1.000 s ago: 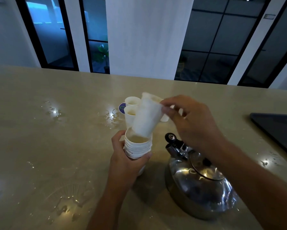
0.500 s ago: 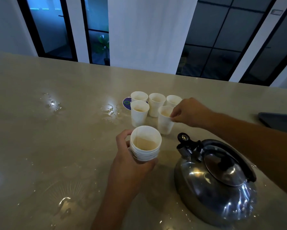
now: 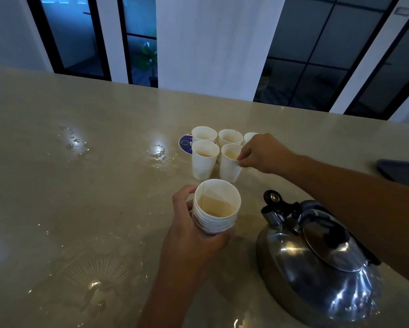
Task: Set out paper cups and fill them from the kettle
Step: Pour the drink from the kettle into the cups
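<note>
My left hand [image 3: 194, 235] grips a stack of white paper cups [image 3: 215, 207] held above the counter near the middle. Beyond it, several single white cups stand upright in a cluster. My right hand [image 3: 262, 153] pinches the rim of the nearest right cup [image 3: 230, 165], which stands on the counter next to another front cup [image 3: 203, 160]. Two more cups [image 3: 204, 134] [image 3: 230, 137] stand behind, and a further cup [image 3: 249, 137] is half hidden by my right hand. A shiny steel kettle [image 3: 317, 263] with a black handle sits at the lower right, under my right forearm.
The beige counter [image 3: 80, 185] has water splashes [image 3: 157, 153] left of the cups and puddles near the front left. A round blue sticker or coaster [image 3: 185, 144] lies beside the cups. A dark flat object [image 3: 402, 170] lies at the right edge.
My right hand carried a single cup from above the stack and set it down in the cluster's front row. It still pinches the rim. The left hand kept holding the stack.
</note>
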`<move>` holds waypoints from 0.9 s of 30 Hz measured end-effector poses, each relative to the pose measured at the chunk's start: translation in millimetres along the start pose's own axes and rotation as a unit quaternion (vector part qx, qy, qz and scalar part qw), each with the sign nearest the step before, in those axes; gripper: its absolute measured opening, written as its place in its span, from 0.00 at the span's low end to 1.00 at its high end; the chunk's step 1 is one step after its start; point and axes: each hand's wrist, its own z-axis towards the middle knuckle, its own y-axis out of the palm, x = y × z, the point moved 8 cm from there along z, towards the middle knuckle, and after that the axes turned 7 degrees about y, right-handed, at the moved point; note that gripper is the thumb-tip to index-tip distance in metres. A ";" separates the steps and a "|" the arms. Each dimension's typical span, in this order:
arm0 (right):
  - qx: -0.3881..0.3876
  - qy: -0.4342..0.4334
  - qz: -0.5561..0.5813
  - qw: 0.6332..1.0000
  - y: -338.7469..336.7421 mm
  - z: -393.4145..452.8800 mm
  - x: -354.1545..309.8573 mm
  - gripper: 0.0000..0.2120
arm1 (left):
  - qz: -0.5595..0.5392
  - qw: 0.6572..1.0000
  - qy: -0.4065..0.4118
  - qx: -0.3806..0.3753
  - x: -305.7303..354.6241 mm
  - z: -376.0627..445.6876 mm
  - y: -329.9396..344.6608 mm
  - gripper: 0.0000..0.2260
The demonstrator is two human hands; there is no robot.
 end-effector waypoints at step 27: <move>0.010 0.124 0.122 0.985 -9.1 -167.2 120.3 0.16 | 0.512 0.790 0.192 -0.276 146.0 43.2 123.1 0.20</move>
